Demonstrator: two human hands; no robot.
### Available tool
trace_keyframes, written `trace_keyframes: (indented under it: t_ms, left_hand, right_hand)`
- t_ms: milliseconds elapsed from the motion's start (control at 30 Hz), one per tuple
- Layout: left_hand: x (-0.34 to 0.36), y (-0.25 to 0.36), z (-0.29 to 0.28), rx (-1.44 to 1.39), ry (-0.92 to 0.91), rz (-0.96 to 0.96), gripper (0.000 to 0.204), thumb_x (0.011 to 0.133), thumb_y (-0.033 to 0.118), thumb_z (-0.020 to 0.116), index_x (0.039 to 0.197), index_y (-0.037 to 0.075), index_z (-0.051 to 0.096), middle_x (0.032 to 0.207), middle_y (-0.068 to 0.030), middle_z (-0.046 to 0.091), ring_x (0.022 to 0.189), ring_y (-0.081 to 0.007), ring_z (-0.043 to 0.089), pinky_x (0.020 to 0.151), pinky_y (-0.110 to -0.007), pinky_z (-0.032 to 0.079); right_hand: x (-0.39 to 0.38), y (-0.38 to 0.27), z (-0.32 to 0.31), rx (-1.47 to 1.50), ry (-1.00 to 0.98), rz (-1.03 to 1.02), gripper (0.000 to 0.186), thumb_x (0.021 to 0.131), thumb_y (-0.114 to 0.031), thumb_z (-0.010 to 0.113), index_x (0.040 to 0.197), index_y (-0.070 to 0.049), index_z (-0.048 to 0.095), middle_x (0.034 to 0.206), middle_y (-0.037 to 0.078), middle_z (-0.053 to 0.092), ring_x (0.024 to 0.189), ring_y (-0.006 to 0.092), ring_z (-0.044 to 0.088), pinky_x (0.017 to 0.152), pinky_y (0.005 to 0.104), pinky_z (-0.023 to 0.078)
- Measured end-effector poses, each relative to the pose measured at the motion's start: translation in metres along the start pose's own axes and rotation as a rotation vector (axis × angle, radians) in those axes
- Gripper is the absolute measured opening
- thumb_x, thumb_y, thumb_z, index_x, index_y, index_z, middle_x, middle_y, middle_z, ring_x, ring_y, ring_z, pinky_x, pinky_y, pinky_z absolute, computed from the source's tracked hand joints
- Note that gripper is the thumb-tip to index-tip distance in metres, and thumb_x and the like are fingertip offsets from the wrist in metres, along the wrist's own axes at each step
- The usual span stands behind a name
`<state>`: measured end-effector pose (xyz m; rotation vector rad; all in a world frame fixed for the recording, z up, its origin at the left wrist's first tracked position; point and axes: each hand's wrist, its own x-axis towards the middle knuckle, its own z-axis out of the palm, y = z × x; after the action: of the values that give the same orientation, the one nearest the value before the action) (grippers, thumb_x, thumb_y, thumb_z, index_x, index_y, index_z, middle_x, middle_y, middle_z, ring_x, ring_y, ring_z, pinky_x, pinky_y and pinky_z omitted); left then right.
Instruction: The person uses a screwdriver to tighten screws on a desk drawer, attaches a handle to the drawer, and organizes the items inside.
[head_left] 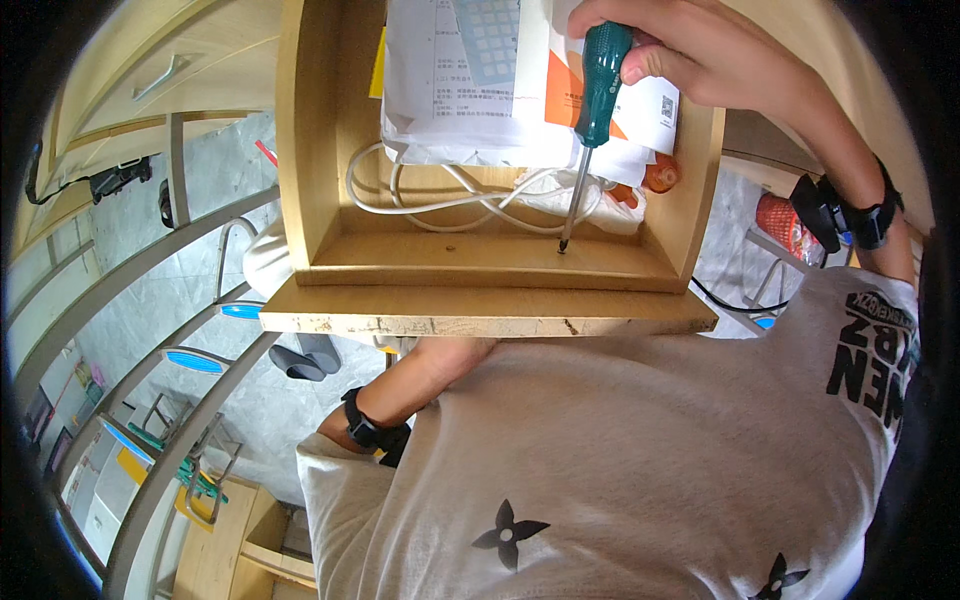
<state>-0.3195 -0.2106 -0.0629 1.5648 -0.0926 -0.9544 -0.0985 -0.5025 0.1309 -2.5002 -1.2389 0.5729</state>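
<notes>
A green-handled screwdriver [605,75] is gripped in my right hand [660,55], its shaft pointing down to a dark screw head [563,246] in the inner board of a wooden drawer [390,260]. A small hole [450,249] sits left of that screw. Inside the drawer lie printed papers [450,100], an orange-and-white sheet [570,90], a looped white cable [420,205], white crumpled material and orange items. My left forearm [430,368] goes up under the drawer's front panel [480,315]; the hand is hidden there.
Metal bed rails with blue ladder steps [195,362] run down the left over a tiled floor with dark sandals [305,365]. Wooden desks [220,540] stand below left. A red basket [780,225] is beyond the drawer's right; pale cabinets are upper left.
</notes>
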Motion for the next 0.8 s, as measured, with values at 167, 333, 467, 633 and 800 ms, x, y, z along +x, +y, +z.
trace_keyframes:
  t_ms: [167,333,467,633,800]
  left_hand:
    - [-0.003,0.02,-0.003,0.303,-0.159,-0.036,0.033,0.095,0.022,0.048,0.122,0.003,0.048,0.12,-0.012,0.056,0.108,-0.0254,0.057,0.091,-0.036,0.051]
    - [0.006,0.079,-0.002,-0.988,-0.21,-0.404,0.036,0.097,0.021,0.044,0.125,-0.001,0.047,0.122,-0.0137,0.056,0.111,-0.0281,0.055,0.098,-0.043,0.045]
    - [0.01,0.084,-0.005,-0.905,-0.329,-0.54,0.039,0.098,0.023,0.041,0.127,-0.003,0.045,0.125,-0.0157,0.053,0.113,-0.0277,0.053,0.101,-0.042,0.043]
    - [0.003,0.065,0.002,-1.244,-0.315,-0.422,0.04,0.093,0.023,0.05,0.123,-0.002,0.048,0.121,-0.018,0.057,0.108,-0.0323,0.057,0.093,-0.045,0.049]
    - [-0.005,0.081,0.003,-0.274,-0.242,-0.2,0.037,0.091,0.019,0.052,0.124,0.002,0.048,0.117,-0.0156,0.058,0.105,-0.0331,0.058,0.091,-0.048,0.048]
  right_hand:
    - [0.021,-0.022,-0.007,0.141,-0.176,0.603,0.034,0.095,-0.03,0.046,0.104,0.003,0.05,0.062,0.015,0.054,0.055,0.0269,0.054,0.055,0.0366,0.047]
    - [0.009,-0.006,0.013,0.07,0.088,0.392,0.031,0.097,-0.029,0.044,0.102,0.002,0.05,0.058,0.014,0.054,0.049,0.0252,0.053,0.05,0.0361,0.045]
    - [0.002,0.005,0.011,0.079,0.031,0.289,0.028,0.094,-0.021,0.048,0.108,0.003,0.052,0.078,0.017,0.06,0.069,0.027,0.062,0.062,0.0368,0.049]
    - [-0.006,0.014,0.012,0.035,0.201,-0.084,0.029,0.084,-0.004,0.057,0.112,0.003,0.054,0.094,0.016,0.061,0.077,0.0271,0.063,0.067,0.0359,0.049]
    - [-0.007,0.002,0.007,0.131,0.224,0.126,0.027,0.081,0.001,0.059,0.108,0.004,0.057,0.092,0.017,0.063,0.077,0.0266,0.063,0.065,0.0353,0.049]
